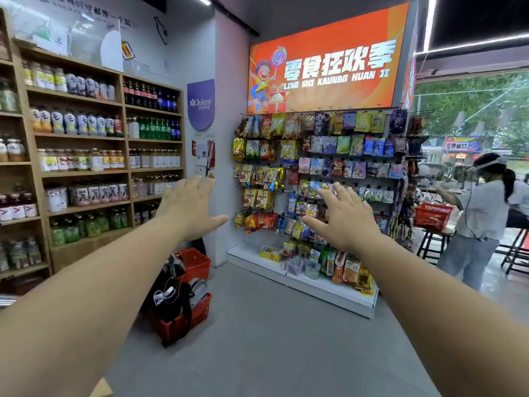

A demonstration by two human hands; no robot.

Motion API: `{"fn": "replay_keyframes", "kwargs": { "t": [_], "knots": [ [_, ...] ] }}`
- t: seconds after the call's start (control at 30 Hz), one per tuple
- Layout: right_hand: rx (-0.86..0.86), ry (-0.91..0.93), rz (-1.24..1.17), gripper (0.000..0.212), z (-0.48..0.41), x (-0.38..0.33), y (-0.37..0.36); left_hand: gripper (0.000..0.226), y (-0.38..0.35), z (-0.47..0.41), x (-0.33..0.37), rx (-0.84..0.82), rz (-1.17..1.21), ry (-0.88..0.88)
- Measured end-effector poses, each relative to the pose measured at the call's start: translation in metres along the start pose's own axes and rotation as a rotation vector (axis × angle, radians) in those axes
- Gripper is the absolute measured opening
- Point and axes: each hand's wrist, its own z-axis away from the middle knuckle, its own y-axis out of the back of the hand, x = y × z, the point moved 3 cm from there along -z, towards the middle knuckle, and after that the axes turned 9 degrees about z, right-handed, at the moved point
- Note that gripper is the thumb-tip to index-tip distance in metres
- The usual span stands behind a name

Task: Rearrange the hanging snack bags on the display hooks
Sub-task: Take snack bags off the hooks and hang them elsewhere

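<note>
1. Two hands, both bare and reaching forward: the left hand (189, 207) and the right hand (346, 222) have straight, wide-spread fingers and hold nothing.
2. Three red baskets. Two (194, 262) sit on the floor (272, 339) by the white wall, the front one stuffed with dark gear, and one (432, 214) sits on a stool (432, 242) at the right.
3. One other person (483, 213) stands past the rack's right edge.
4. The snack bags (329, 156) are too many to count. They hang in several rows on hooks (332, 108) across the rack (400, 167), from its top edge under the orange sign (329, 67) down towards its white base shelf (315, 285), where more packs stand.
5. The room is a small shop with a grey floor, wooden drink shelves (86, 156) along the left wall and a window at the far right.
6. The bags are small, glossy and mixed in colour (yellow, blue, purple, orange, green) and they overlap closely. The right hand shows in front of the lower middle rows, and the left hand shows in front of the wall left of the rack.
</note>
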Motion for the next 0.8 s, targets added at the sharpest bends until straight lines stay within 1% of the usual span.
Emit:
{"fn": "replay_keyframes", "kwargs": {
  "t": [0.1, 0.23, 0.33, 0.53, 0.8],
  "knots": [
    [-0.02, 0.008, 0.01, 0.088, -0.044, 0.002, -0.027, 0.093, -0.033, -0.043, -0.009, -0.024, 0.016, -0.001],
    [-0.051, 0.009, 0.008, 0.087, -0.118, -0.004, -0.067, 0.091, -0.083, -0.12, -0.024, -0.104, 0.046, -0.018],
    [-0.119, 0.01, 0.035, 0.086, -0.177, -0.008, -0.095, 0.09, -0.113, -0.183, -0.037, -0.153, 0.044, -0.018],
    [-0.192, -0.014, 0.035, 0.084, -0.278, 0.0, -0.153, 0.088, -0.177, -0.288, -0.047, -0.188, 0.081, 0.001],
    [-0.217, -0.027, 0.002, 0.083, -0.413, 0.033, -0.257, 0.088, -0.286, -0.416, -0.037, -0.187, 0.125, -0.017]
  ]
}}
